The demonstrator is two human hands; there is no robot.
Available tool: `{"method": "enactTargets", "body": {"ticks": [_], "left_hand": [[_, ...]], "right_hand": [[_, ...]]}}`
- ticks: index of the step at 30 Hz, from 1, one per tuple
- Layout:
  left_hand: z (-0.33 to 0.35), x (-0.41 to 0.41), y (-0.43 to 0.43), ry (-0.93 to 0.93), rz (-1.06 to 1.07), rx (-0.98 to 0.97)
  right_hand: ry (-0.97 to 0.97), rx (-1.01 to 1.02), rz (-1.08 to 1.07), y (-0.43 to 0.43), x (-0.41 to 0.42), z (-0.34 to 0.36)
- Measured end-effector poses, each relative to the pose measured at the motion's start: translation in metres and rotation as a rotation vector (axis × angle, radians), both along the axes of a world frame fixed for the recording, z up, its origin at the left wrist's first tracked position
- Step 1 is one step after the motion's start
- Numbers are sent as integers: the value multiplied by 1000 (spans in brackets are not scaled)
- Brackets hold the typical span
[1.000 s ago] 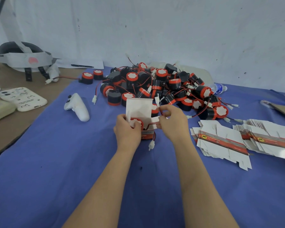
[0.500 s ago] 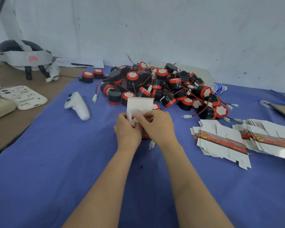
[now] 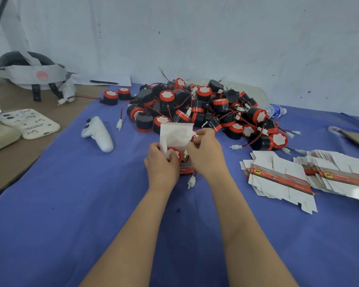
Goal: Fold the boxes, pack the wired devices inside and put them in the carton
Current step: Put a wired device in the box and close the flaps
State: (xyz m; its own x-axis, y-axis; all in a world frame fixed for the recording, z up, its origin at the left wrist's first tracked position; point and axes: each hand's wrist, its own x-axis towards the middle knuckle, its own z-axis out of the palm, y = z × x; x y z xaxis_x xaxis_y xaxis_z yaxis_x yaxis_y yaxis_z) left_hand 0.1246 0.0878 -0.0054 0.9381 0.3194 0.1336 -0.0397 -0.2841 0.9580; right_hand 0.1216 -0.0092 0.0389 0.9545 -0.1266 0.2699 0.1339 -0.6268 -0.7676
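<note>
A small white box with a red band (image 3: 175,135) stands in the middle of the blue cloth, its lid flap up. My left hand (image 3: 161,164) grips its left side. A black and red wired device (image 3: 174,153) sits in the box's open top. My right hand (image 3: 205,154) pinches the device's red and black wire at the box's right edge. The wire's white plug (image 3: 191,181) hangs out below the box. A heap of wired devices (image 3: 205,109) lies behind. Flat unfolded boxes (image 3: 278,177) are stacked at the right.
A white game controller (image 3: 98,133) lies left of the box. On the bare brown table at the left are a white phone case (image 3: 29,123) and a headset (image 3: 29,75). A water bottle (image 3: 276,110) lies behind the heap. A brown cardboard edge (image 3: 356,138) shows far right.
My right hand moved in over the box top half a second ago and has now drawn back to the right edge, holding the wire. The left hand kept its grip on the box.
</note>
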Motion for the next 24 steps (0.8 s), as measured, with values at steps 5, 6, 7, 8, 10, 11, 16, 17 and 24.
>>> {"method": "enactTargets", "body": {"ticks": [5,6,7,8,10,11,16,17,24], "left_hand": [[1,0,-1,5,-1,-8],[1,0,-1,11,-1,-13],[2,0,-1,15,-1,-15],[1,0,-1,15,-2,-15],[1,0,-1,11,-6,-12],[1,0,0,10,-8,-12],[0,1,0,19,-10,-10],[0,1,0,20,-8,-10],[-1,2,0,20,4,4]], "right_hand": [[2,-204,-36,-8,0,6],[-27,-201,-46,-5,0,7],[-60,-197,-49,-2,-1,6],[-89,-201,-40,2,-1,5],[-107,-241,-2,8,-2,1],[-97,-265,15,10,-2,-2],[-88,-270,39,3,0,-10],[-94,-261,46,2,1,-12],[-63,-274,55,-1,7,-21]]}}
